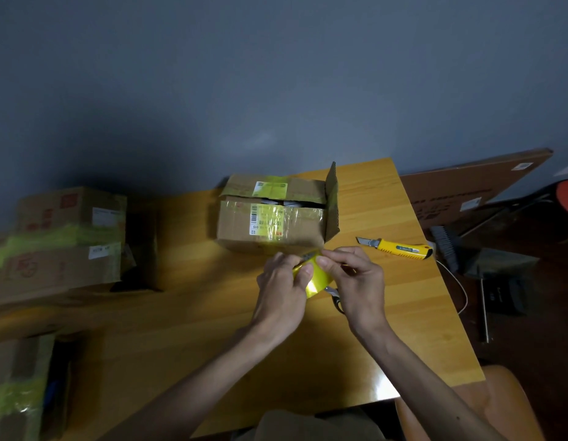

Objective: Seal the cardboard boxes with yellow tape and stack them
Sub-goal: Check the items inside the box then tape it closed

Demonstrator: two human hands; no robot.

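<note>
Yellow tape roll point(314, 280): one; held over the table point(181, 313), just in front of the open box point(273, 218), between the left hand point(281, 288) and the right hand point(356, 278).
Left hand grip: fingers curled round the roll's left side, thumb pressed on its outer face.
Right hand grip: thumb and forefinger pinch at the roll's upper edge; the remaining fingers are curled behind it.
Hands in view: two, both bare, both on the roll.
Open box state: one; stands on the table's far half. Its right flap stands upright, and a gap between the far and near flaps shows contents too dark to identify. Old clear tape and two yellow-green labels cover the top.
Stacked boxes point(63, 243): two, one on the other, at the table's left end; bands of yellow tape cross both. Blurred.
Fourth box point(18, 389): one, at the lower-left edge of view, with yellow tape across it. Blurred.
Box count: four.
Utility knife point(397, 248): one, yellow, blade extended; lies on the table to the right of the open box, apart from the right hand.
Scissors point(335, 297): one pair, mostly hidden under the right hand; only metal and one handle loop show.
Cardboard panel point(467, 186): one, flat, brown; leans on the grey wall point(276, 74) to the right of the table.
Brush point(445, 243): one, dark, beside the table's right edge.
</note>
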